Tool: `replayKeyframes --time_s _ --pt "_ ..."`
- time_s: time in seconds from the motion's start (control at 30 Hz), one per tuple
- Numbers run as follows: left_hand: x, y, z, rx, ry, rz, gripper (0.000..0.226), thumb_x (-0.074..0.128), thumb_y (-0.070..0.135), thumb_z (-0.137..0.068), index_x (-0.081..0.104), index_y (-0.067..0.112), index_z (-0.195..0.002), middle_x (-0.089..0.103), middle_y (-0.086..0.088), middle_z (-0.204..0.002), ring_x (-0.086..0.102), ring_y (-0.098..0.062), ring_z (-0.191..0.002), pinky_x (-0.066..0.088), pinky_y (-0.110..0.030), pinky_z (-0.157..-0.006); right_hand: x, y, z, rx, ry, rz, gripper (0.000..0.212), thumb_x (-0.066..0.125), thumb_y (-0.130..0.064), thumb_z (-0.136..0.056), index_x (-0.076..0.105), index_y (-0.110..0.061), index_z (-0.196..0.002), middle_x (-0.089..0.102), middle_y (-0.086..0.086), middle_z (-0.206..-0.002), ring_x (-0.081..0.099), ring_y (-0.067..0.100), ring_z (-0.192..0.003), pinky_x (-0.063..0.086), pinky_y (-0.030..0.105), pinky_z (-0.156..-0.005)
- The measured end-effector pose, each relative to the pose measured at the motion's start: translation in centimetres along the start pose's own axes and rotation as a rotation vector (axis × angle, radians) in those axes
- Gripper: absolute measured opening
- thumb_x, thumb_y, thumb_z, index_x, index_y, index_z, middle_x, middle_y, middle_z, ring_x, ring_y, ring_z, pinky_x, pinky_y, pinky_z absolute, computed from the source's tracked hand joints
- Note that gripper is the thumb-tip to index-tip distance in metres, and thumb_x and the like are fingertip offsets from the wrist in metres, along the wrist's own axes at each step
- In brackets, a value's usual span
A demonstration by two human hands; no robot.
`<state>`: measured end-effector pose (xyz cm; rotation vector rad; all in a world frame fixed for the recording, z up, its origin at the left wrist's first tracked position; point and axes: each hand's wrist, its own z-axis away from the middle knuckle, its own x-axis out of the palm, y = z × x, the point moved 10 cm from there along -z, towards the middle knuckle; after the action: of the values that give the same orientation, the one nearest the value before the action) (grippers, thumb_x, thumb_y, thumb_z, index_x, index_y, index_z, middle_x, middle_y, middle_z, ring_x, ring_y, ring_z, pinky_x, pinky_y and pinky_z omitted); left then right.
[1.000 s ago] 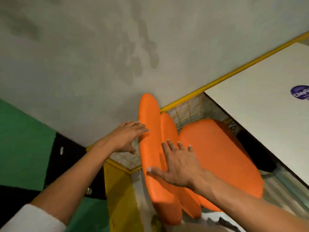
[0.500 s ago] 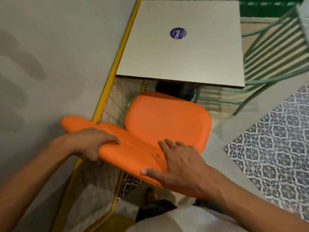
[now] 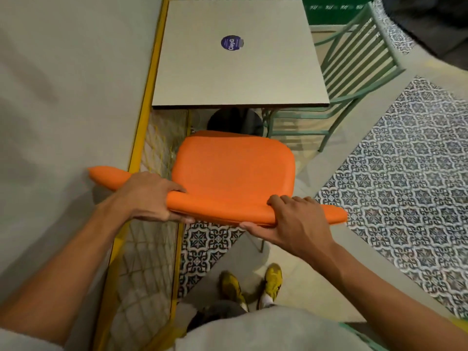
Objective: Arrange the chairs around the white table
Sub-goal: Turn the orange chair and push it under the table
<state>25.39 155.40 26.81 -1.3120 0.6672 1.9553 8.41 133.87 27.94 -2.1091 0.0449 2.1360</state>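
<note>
An orange padded chair (image 3: pixel 234 171) stands in front of me, its seat facing the near edge of the white square table (image 3: pixel 238 64). The seat's front edge lies just short of the tabletop. My left hand (image 3: pixel 152 196) grips the left part of the chair's backrest top. My right hand (image 3: pixel 291 219) grips the right part of the same backrest. A green slatted metal chair (image 3: pixel 354 69) stands at the table's right side, its back toward the patterned floor.
A grey wall with a yellow frame and yellow mesh panel (image 3: pixel 152 148) runs close along the left of table and chair. The table's black base (image 3: pixel 234 121) shows under its near edge. Patterned tile floor (image 3: pixel 405 173) spreads to the right. My yellow shoes (image 3: pixel 253 285) stand behind the chair.
My view swung from the wall to the table. The orange chair turned square to the table. My right hand went from flat on the backrest to gripping it; my left hand closed around it too.
</note>
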Motion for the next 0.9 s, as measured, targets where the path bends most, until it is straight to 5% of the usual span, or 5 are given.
replayKeyframes --time_s 0.3,0.4,0.57,0.73,0.9 --pt "0.7 1.0 1.9 -0.068 0.117 -0.023 0.119 0.02 0.121 -0.048 0.07 0.049 -0.128 0.079 0.011 -0.102 0.074 -0.018 -0.093 0.045 -0.031 -0.072 -0.6 1.3 -0.6 -0.1 0.1 0.044 0.092 0.036 -0.112 -0.07 0.064 -0.025 -0.078 0.062 -0.005 -0.061 0.057 0.023 -0.046 0.042 0.029 -0.052" --pt "0.1 1.0 1.3 -0.078 0.158 -0.008 0.12 0.02 0.12 -0.048 0.071 0.047 -0.128 0.079 0.009 -0.093 0.074 -0.018 -0.086 0.055 -0.031 -0.077 -0.8 2.1 -1.4 -0.118 0.125 0.079 0.09 0.034 -0.111 -0.072 0.063 -0.026 -0.076 0.058 -0.007 -0.058 0.051 0.02 -0.043 0.035 0.027 -0.052" --pt "-0.5 2.3 -0.6 -0.069 0.167 -0.063 0.121 0.015 0.119 -0.052 0.071 0.043 -0.128 0.075 0.006 -0.081 0.073 -0.019 -0.08 0.059 -0.037 -0.085 -1.4 4.6 -3.3 -0.15 0.134 0.136 0.09 0.032 -0.111 -0.073 0.067 -0.027 -0.077 0.061 -0.006 -0.059 0.055 0.021 -0.045 0.046 0.029 -0.052" --pt "-2.1 3.0 -3.2 -0.06 0.195 -0.086 0.116 0.015 0.118 -0.058 0.075 0.037 -0.115 0.067 0.009 -0.068 0.069 -0.015 -0.068 0.06 -0.029 -0.071 -1.9 7.4 -6.3 -0.152 0.106 0.184 0.095 0.024 -0.113 -0.07 0.071 -0.032 -0.085 0.067 -0.007 -0.064 0.062 0.019 -0.054 0.053 0.031 -0.058" --pt "-2.9 2.2 -5.4 -0.063 0.2 -0.077 0.109 0.016 0.117 -0.058 0.074 0.037 -0.102 0.066 0.009 -0.067 0.068 -0.013 -0.066 0.055 -0.026 -0.066 -2.1 8.3 -8.8 -0.158 0.125 0.187 0.092 0.025 -0.112 -0.072 0.067 -0.031 -0.081 0.05 -0.011 -0.057 0.055 0.018 -0.049 0.048 0.029 -0.054"
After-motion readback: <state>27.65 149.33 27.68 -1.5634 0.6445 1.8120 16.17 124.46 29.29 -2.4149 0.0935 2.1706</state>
